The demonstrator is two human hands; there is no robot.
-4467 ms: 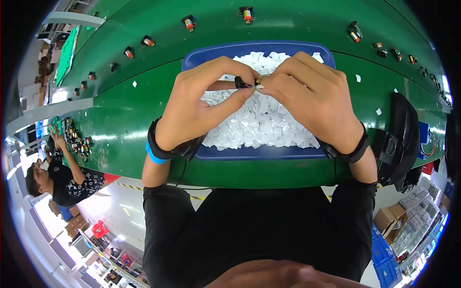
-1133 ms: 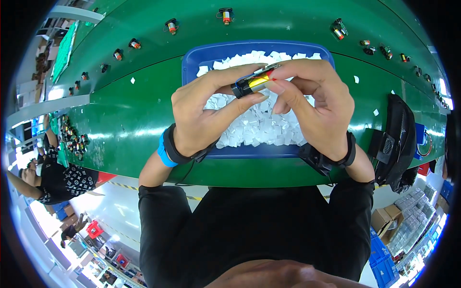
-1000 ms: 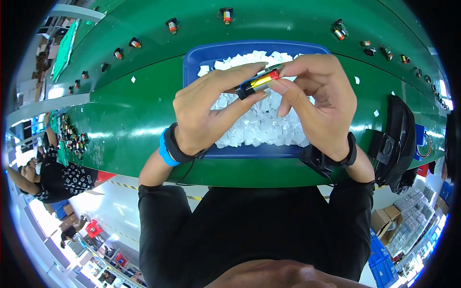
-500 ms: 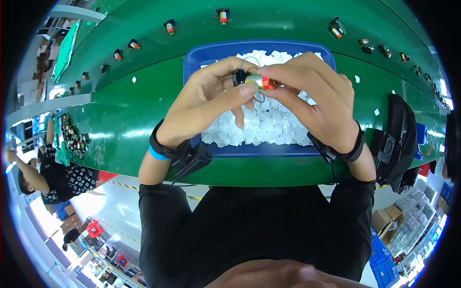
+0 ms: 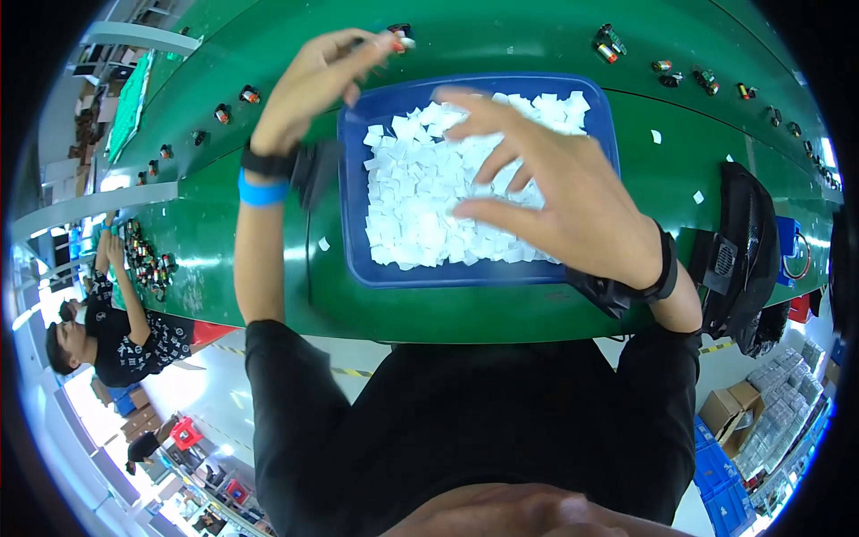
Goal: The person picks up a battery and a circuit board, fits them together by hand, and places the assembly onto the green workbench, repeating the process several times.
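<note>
My left hand (image 5: 313, 85) reaches to the far side of the green table, past the tray's far left corner. Its thumb and index finger come together on a small cylindrical battery (image 5: 399, 42) with red and white colouring and a black part; blur hides the exact grip. Over the blue tray (image 5: 355, 242), my right hand (image 5: 555, 179) hovers with fingers spread and nothing between them. The tray holds a heap of small white paper-like pieces (image 5: 447, 206).
More small batteries with wires (image 5: 608, 52) lie along the table's far strip, left and right. A pile of them (image 5: 148, 259) sits by a co-worker (image 5: 116, 340) at far left. A black bag (image 5: 738, 259) lies at right. Loose white pieces (image 5: 656, 137) dot the table.
Both hands held a wired battery together over the tray. They have parted: my left hand moved far and left, while my right hand stayed over the tray and opened.
</note>
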